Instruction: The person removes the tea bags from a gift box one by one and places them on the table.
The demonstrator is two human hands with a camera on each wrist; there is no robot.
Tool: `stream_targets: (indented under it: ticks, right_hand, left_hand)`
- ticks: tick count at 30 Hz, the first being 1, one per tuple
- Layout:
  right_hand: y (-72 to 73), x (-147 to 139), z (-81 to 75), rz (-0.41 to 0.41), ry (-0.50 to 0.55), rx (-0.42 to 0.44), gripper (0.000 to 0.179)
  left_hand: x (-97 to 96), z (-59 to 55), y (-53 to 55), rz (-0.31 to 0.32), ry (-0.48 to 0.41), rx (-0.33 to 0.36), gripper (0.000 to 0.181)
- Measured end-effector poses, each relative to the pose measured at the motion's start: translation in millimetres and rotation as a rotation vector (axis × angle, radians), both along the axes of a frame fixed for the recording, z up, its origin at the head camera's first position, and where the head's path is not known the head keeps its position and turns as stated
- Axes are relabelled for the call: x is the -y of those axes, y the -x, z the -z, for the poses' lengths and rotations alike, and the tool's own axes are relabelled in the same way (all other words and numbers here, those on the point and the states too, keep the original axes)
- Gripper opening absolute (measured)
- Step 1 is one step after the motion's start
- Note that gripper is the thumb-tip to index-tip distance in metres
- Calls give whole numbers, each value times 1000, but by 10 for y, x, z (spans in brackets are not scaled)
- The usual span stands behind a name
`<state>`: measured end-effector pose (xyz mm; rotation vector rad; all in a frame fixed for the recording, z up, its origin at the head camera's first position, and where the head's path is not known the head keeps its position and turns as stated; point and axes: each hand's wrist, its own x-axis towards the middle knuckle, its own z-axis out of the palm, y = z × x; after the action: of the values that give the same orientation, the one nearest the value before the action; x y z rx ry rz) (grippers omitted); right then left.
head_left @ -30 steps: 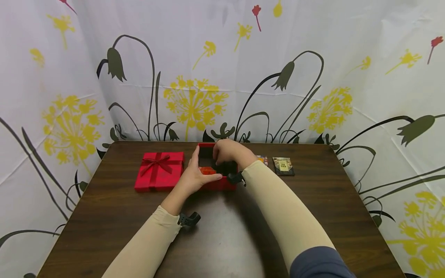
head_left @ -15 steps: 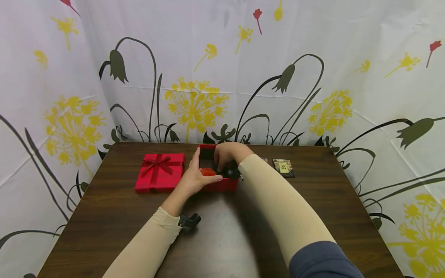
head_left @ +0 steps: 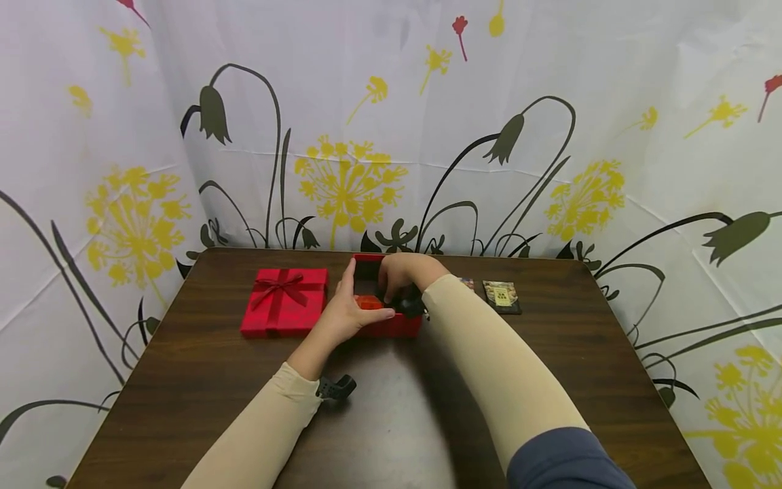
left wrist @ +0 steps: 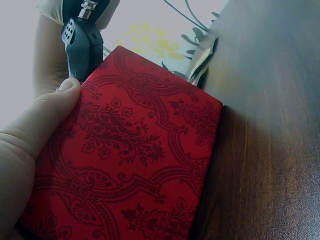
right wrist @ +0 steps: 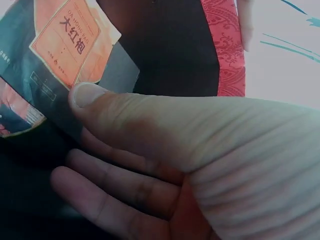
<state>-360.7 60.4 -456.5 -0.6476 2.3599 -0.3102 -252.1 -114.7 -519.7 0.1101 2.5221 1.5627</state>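
Observation:
A red gift box (head_left: 391, 328) with a black inside stands lidless near the table's far edge. My left hand (head_left: 348, 309) holds its near-left corner, thumb along the front rim and fingers along the left side. The left wrist view shows that thumb lying on the edge of the patterned red wall (left wrist: 130, 150). Reaching into the box is my right hand (head_left: 400, 272). In the right wrist view, its thumb and index finger pinch the edge of an orange-and-black tea packet (right wrist: 70, 35). Another packet (right wrist: 17, 112) partly shows beneath; the box's right part is hidden.
The box's red lid (head_left: 284, 302) with a ribbon bow lies left of it on the dark wooden table (head_left: 201, 401). Right of the box are a black-and-gold packet (head_left: 502, 297) and a second packet (head_left: 467, 282) mostly hidden by my forearm. A flowered curtain (head_left: 391, 122) hangs behind.
My right hand has sunk slightly deeper into the box, its wrist lower over the rim. The left hand keeps its place on the box. The head view has shifted slightly.

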Motion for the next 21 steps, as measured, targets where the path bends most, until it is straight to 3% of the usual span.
stream_targets:
  ticks: [5,13,21]
  right_hand:
    - [-8,-13,19,19,30,30,32]
    - [13,-49,85,-22,70,31,7]
    - [4,-72,44,17,138,88,5]
  left_hand:
    - [-4,7,-2,-2,3,11,140]
    - [2,28,-3,1,6,-5,143]
    - [6,18,7,-6,-4,-5,147]
